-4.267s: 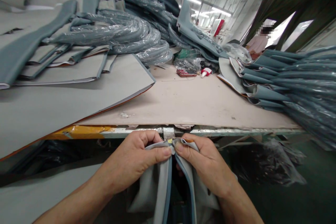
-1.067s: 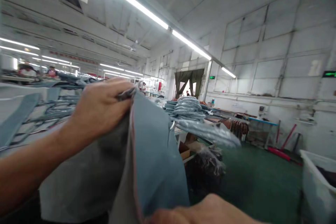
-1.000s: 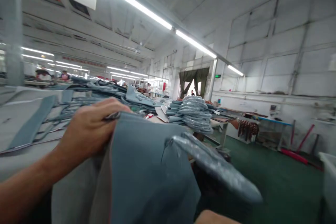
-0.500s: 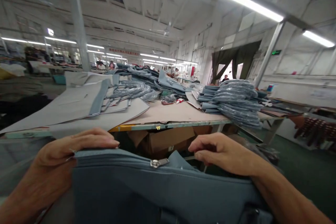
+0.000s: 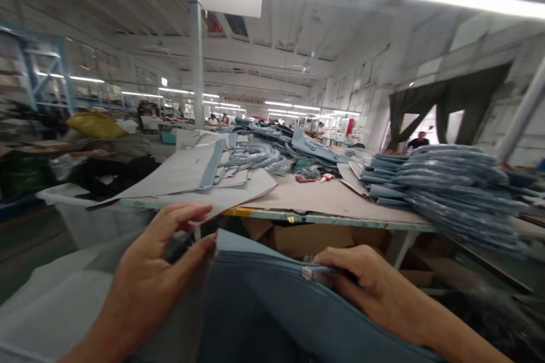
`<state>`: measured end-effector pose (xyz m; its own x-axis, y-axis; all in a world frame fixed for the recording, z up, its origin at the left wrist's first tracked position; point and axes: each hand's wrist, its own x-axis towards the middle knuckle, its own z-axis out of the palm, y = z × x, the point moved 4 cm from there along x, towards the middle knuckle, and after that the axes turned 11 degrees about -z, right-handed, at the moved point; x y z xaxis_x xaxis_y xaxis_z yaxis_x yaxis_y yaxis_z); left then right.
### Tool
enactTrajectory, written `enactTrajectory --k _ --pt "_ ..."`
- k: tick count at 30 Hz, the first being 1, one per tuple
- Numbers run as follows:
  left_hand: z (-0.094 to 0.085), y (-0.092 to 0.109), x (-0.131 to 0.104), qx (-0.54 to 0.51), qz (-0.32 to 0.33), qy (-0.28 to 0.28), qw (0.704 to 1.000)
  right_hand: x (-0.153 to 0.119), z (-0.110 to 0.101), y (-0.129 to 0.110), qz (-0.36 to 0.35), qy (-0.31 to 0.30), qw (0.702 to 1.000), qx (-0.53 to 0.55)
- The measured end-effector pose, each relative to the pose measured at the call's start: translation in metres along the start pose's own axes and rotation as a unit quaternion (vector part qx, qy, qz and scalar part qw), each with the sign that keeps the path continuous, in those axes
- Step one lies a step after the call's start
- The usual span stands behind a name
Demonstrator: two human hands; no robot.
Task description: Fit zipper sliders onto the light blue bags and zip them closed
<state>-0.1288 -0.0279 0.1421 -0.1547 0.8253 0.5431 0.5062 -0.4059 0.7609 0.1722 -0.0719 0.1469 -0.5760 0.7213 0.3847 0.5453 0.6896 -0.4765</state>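
A blue-grey bag (image 5: 255, 300) with a zipper along its top edge fills the lower middle of the view. My right hand (image 5: 361, 278) pinches that top edge just right of the metal zipper slider (image 5: 306, 273). At the bag's upper left corner is my left hand (image 5: 157, 266), its thumb and fingers spread apart, the thumb tip beside the corner. Nothing shows between those fingers.
Beyond the bag stands a worktable (image 5: 310, 195) with grey-blue panels, a plastic-wrapped stack (image 5: 455, 181) at right and a small red-and-white bottle (image 5: 327, 177). Cardboard boxes (image 5: 306, 240) sit underneath. A white bin (image 5: 93, 221) is at left. A person (image 5: 419, 140) is behind the stack.
The view has swung left. My right hand, earlier above the bag, now grips its top edge by the slider. My left hand has let go of the left corner and opened.
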Motion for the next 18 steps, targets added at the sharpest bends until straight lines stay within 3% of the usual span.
enactTrajectory --k 1,2,4,6,7,13,18 --pt "-0.008 0.000 -0.009 0.010 -0.033 0.023 0.999 0.001 -0.001 0.002 0.011 0.001 1.000 -0.002" --pt "-0.013 0.000 -0.018 0.001 -0.066 0.011 0.998 0.002 -0.001 0.004 0.019 -0.003 1.000 -0.002" --pt "-0.009 0.002 -0.032 -0.037 -0.110 -0.100 0.988 0.005 0.000 0.007 0.029 -0.024 0.999 0.000" --pt "-0.001 0.007 -0.040 -0.055 -0.098 -0.212 0.971 0.008 0.002 0.008 0.032 -0.042 0.999 0.005" --pt "0.003 0.009 -0.041 -0.057 -0.083 -0.239 0.966 0.010 0.003 0.009 0.034 -0.048 0.998 0.007" --pt "0.017 0.020 -0.033 -0.076 -0.041 -0.251 0.964 0.016 0.007 0.008 0.044 -0.061 0.997 0.010" --pt "0.024 0.024 -0.032 -0.060 -0.010 -0.238 0.969 0.014 -0.001 -0.002 0.023 -0.033 0.998 -0.058"
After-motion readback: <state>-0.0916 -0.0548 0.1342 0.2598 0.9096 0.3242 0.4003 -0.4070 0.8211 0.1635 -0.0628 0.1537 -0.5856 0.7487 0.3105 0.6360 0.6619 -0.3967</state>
